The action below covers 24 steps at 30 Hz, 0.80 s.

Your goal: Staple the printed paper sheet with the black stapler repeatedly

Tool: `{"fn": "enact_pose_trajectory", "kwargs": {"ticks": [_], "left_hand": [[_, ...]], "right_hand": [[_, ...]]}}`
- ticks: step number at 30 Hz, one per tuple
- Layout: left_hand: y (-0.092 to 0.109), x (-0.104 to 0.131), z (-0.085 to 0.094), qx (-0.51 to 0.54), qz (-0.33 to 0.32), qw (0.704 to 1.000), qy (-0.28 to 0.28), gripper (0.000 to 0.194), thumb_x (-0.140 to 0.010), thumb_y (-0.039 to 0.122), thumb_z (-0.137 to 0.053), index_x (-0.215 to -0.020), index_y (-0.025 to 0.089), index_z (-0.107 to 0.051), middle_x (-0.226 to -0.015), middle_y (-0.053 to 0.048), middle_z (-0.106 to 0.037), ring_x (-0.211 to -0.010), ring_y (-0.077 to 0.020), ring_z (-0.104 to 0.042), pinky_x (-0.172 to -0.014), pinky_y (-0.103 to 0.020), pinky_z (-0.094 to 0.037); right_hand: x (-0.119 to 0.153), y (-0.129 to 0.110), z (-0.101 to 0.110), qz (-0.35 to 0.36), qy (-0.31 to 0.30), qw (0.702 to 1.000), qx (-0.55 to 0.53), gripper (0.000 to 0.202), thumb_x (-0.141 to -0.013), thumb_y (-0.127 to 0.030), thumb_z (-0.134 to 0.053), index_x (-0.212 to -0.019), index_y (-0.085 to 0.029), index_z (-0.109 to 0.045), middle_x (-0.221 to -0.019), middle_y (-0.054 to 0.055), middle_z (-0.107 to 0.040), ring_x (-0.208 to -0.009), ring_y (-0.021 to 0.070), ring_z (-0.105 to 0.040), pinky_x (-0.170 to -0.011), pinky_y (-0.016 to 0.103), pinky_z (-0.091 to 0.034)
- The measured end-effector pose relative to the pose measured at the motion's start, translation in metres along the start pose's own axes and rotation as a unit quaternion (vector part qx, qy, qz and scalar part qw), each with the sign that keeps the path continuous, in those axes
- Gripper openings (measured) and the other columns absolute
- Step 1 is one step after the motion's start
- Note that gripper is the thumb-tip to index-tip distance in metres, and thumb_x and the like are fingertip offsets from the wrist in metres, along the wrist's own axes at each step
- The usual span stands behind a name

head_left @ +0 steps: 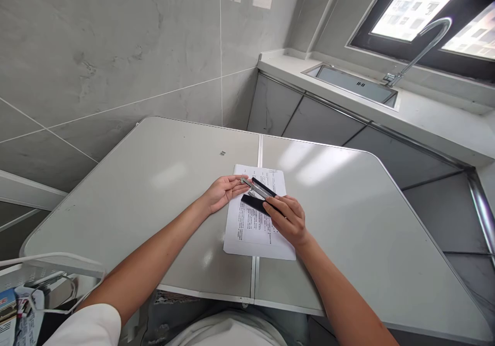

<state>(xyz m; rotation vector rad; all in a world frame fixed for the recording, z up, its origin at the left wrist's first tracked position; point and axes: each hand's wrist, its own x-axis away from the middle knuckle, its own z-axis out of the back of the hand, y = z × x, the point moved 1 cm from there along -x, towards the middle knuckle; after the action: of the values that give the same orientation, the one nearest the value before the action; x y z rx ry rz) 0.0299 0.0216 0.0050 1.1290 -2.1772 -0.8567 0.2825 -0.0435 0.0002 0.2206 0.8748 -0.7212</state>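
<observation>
A black stapler (254, 202) is held by its hinge end in my right hand (288, 218), fingers wrapped round it. Its top cover is swung up, and the metal magazine (256, 187) shows between cover and base. My left hand (225, 191) lies palm up at the stapler's front end, its fingers stretched out beneath the magazine's tip. Whether the left fingertips touch the metal I cannot tell. Under the stapler lies a sheet of printed paper (251, 237), partly covered by both hands.
Two small staple strips (223, 153) lie on the folding table (185, 253), beyond my left hand. A seam runs down the table's middle. A white basket (58, 261) with papers stands at the lower left. Behind are a counter with a sink (353, 83) and a faucet (419, 52).
</observation>
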Motion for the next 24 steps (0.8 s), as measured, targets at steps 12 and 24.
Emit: {"fn": "enact_pose_trajectory", "kwargs": {"ticks": [12, 24], "left_hand": [[0.0, -0.003, 0.005, 0.023, -0.017, 0.999, 0.014, 0.027, -0.097, 0.013, -0.062, -0.121, 0.006, -0.072, -0.131, -0.021, -0.071, -0.131, -0.0269, -0.064, -0.127, -0.041, -0.036], [0.011, -0.005, 0.019, -0.008, -0.124, 0.976, 0.181, 0.021, -0.095, 0.027, -0.072, -0.109, 0.012, -0.075, -0.115, -0.013, -0.074, -0.094, -0.0138, -0.074, -0.091, -0.026, -0.061]], "right_hand": [[-0.001, -0.001, -0.001, -0.073, 0.002, 0.997, 0.001, 0.029, -0.094, -0.015, -0.063, -0.112, -0.035, -0.074, -0.109, 0.002, -0.079, -0.102, 0.0236, -0.071, -0.091, 0.044, -0.051], [-0.013, 0.019, 0.001, -0.475, -0.046, 0.856, -0.197, 0.031, -0.073, -0.044, -0.084, -0.094, -0.023, -0.075, -0.087, 0.002, -0.074, -0.077, 0.0212, -0.064, -0.072, 0.035, -0.049]]}}
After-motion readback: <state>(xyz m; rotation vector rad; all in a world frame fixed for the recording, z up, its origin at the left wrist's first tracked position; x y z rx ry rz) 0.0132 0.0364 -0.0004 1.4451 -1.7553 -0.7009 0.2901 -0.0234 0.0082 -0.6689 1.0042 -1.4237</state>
